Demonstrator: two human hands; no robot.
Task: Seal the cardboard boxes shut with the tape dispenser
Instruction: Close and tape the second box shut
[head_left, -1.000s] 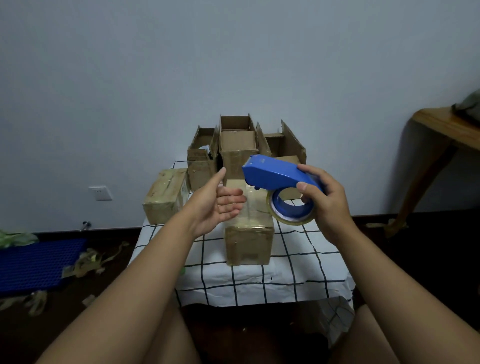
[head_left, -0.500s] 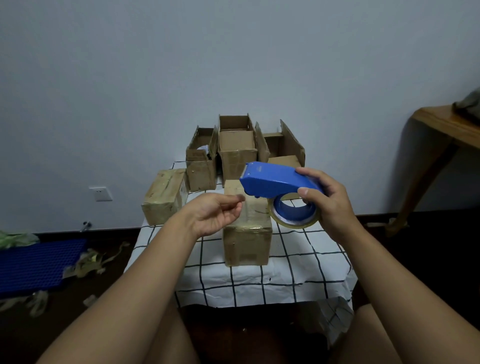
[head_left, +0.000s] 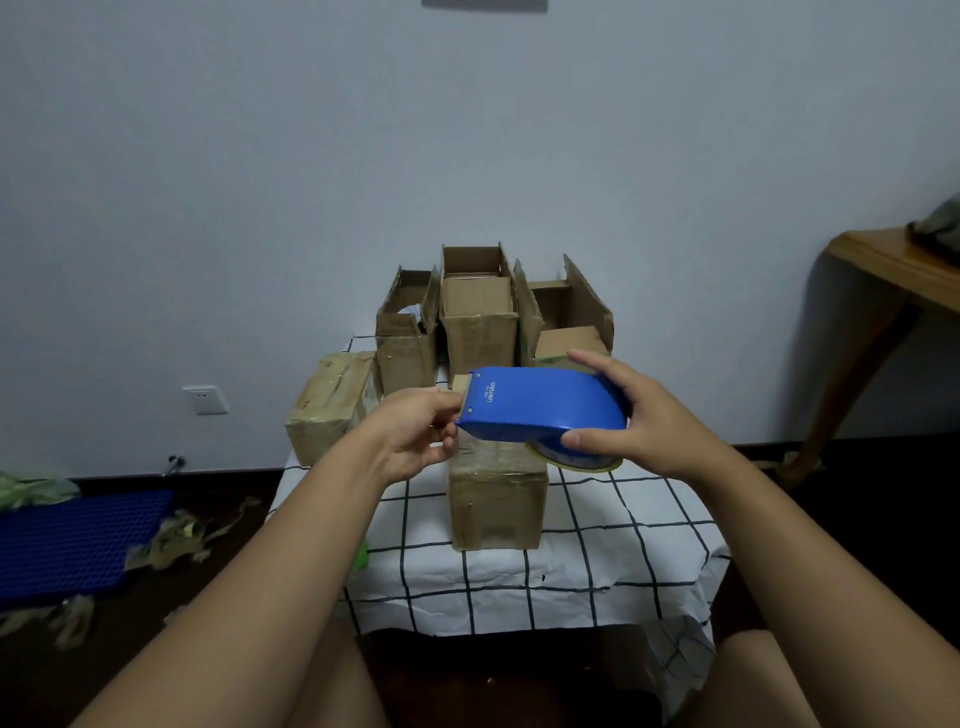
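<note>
Both hands work the dispenser (head_left: 540, 402): right hand (head_left: 631, 415) grips its light, rigid shell, left hand (head_left: 415, 431) pinches at the blade end.

A person's right hand (head_left: 641, 423) grips the rear of a blue tape dispenser (head_left: 540, 405), held in the air. The left hand (head_left: 415, 434) pinches at the dispenser's front end. Directly below the grip a taped cardboard box (head_left: 496, 499) sits on a checked tablecloth (head_left: 613, 545). Beyond the grip stand three open boxes (head_left: 478, 312).
</note>
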